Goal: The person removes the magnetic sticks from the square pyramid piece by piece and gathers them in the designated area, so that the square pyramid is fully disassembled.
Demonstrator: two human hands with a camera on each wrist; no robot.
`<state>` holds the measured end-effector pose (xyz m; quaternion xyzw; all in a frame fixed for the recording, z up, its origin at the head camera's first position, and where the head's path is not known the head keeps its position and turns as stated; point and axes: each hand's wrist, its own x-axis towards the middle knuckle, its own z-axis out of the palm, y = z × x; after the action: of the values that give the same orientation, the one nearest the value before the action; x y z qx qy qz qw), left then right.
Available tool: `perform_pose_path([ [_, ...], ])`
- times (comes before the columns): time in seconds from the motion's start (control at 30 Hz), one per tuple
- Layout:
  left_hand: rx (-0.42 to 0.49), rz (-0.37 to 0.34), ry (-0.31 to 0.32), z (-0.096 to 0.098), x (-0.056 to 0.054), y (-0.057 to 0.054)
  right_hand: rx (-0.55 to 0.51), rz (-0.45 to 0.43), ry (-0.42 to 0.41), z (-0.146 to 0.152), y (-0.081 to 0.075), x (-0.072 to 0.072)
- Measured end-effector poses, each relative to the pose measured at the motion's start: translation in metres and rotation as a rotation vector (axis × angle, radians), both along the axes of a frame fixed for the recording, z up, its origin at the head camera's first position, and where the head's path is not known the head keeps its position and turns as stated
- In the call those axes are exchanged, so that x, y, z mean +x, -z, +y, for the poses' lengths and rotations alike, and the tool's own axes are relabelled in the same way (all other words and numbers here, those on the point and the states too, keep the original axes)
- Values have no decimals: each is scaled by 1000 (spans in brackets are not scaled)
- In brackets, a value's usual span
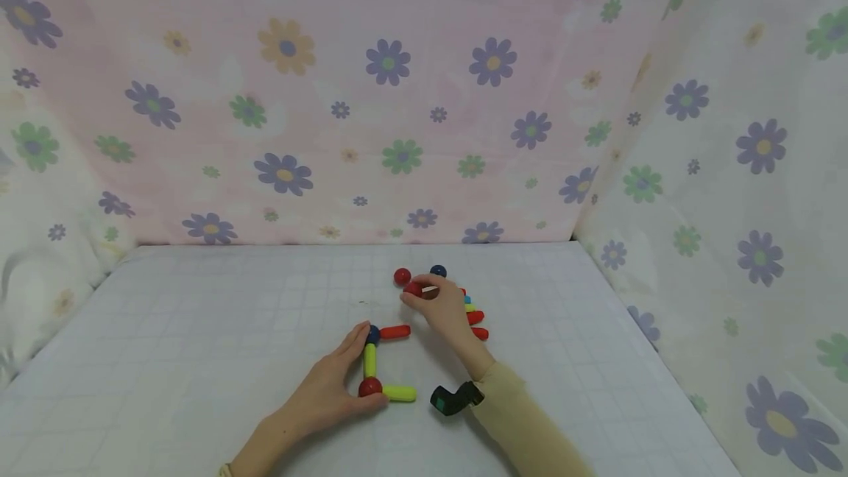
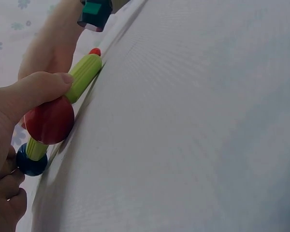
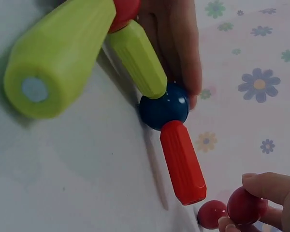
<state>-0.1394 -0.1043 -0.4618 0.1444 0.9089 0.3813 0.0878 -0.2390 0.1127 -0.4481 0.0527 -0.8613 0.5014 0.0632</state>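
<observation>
My left hand [image 1: 324, 386] holds a U-shaped frame of magnetic rods and balls on the table, thumb by the red corner ball [image 1: 370, 388] and fingertips at the blue corner ball [image 1: 373, 334]. A yellow-green rod [image 1: 369, 361] links the two balls. From the red ball a second yellow-green rod [image 1: 400, 394] points right; off the blue one runs a red rod [image 3: 182, 162]. Beyond the frame, my right hand [image 1: 445, 313] pinches a loose red ball [image 3: 246, 206] between thumb and fingers.
Past the right hand lie another red ball [image 1: 402, 276] and a dark blue ball [image 1: 438, 271]. Several loose rods, partly hidden by that hand, sit to its right, among them a red rod [image 1: 475, 317]. Flowered cloth [image 1: 424, 168] walls the table's back and sides.
</observation>
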Motion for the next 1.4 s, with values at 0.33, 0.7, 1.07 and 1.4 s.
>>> perform_pose_path([
  [0.33, 0, 8, -7, 1, 1, -2, 21, 34, 7, -6, 9, -3],
  [0.7, -22, 19, -8, 1, 0, 0, 43, 5, 10, -9, 20, -2],
  [1.07, -23, 7, -15, 0, 0, 0, 44, -9, 27, -9, 29, -5],
  [1.4, -9, 34, -7, -1, 2, 3, 79, 38, 3, -7, 29, -4],
])
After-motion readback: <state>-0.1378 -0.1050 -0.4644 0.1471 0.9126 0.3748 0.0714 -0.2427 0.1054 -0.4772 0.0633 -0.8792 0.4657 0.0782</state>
